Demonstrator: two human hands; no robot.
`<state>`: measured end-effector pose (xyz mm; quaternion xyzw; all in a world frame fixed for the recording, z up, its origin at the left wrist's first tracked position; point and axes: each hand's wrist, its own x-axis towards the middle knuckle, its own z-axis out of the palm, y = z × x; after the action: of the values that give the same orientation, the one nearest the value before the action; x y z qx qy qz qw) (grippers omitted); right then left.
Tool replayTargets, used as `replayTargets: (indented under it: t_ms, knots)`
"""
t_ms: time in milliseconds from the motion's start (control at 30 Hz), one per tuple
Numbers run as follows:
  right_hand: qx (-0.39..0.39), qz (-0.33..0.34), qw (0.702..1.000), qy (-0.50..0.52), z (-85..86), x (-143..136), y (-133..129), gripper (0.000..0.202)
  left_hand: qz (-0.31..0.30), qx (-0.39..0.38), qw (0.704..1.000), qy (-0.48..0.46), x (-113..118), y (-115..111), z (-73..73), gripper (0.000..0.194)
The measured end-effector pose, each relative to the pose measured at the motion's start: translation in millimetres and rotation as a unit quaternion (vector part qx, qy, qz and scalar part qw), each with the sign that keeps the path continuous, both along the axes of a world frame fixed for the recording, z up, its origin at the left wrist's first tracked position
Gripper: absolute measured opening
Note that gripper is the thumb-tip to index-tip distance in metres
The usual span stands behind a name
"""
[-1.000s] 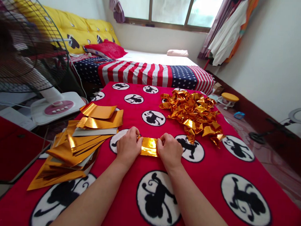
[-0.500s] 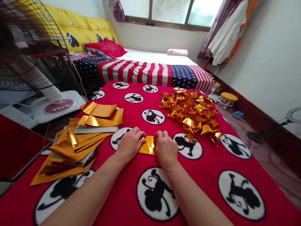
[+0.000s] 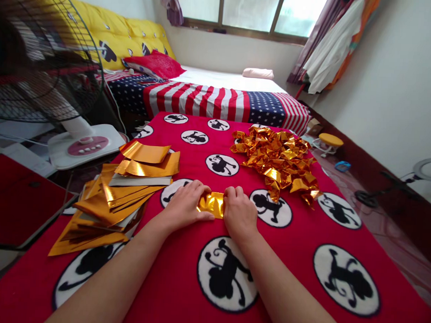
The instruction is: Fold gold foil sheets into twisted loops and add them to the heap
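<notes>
A small piece of gold foil paper (image 3: 216, 205) lies on the red cloth (image 3: 289, 272) with its ends between my hands. My left hand (image 3: 188, 202) grips the left end, its thumb stretched along the near edge. The right end is held by my right hand (image 3: 239, 212), whose fingers are curled down over it. To the left rests a loose stack of gold foil sheets (image 3: 129, 203), some with grey-white backs showing. Folded gold foil pieces (image 3: 277, 159) lie in a heap beyond my right hand.
A fan (image 3: 83, 145) on a white base stands at the left, its blades blurred. Past the table's far edge is a bed (image 3: 210, 102) with a striped and starred cover. On the floor at right are a yellow-topped stool (image 3: 331, 139) and a ring light (image 3: 427, 168).
My left thumb has moved away from the foil's upper part to its near edge, opening out to the right. My right hand keeps its hold. The whole view has shifted slightly.
</notes>
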<state>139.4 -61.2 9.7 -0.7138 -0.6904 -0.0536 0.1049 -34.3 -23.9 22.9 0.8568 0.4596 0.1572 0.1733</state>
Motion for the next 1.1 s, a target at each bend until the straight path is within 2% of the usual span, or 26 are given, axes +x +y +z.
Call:
replayTargets:
  t_ms: [233, 367, 567, 667, 867, 1100]
  knots:
    - [-0.002, 0.024, 0.999, 0.025, 0.6, 2.9, -6.1, 0.016, -0.061, -0.056, 0.996, -0.032, -13.3, 6.7, 2.0, 0.047]
    - [-0.007, 0.024, 0.999, 0.036, 2.3, 1.6, -7.8, 0.016, -0.058, -0.058, 0.996, -0.038, -13.7, 7.0, 0.9, 0.043]
    - [0.006, -0.009, 1.0, 0.03, 6.2, -12.3, -13.3, 0.053, -0.056, -0.037, 0.997, -0.03, -11.9, 7.3, -3.2, 0.041]
    - [0.008, -0.008, 0.999, 0.033, 7.0, -14.0, -16.9, 0.058, -0.059, -0.031, 0.997, -0.031, -12.8, 8.2, -5.1, 0.043]
    - [-0.007, 0.024, 0.993, 0.114, 6.5, 5.3, -21.8, 0.051, -0.056, -0.047, 0.997, -0.039, -13.0, 6.7, -2.4, 0.045]
    - [-0.067, 0.088, 0.961, 0.253, 7.7, 30.7, -18.6, 0.06, -0.059, -0.067, 0.995, -0.038, -14.3, 7.5, 2.1, 0.048]
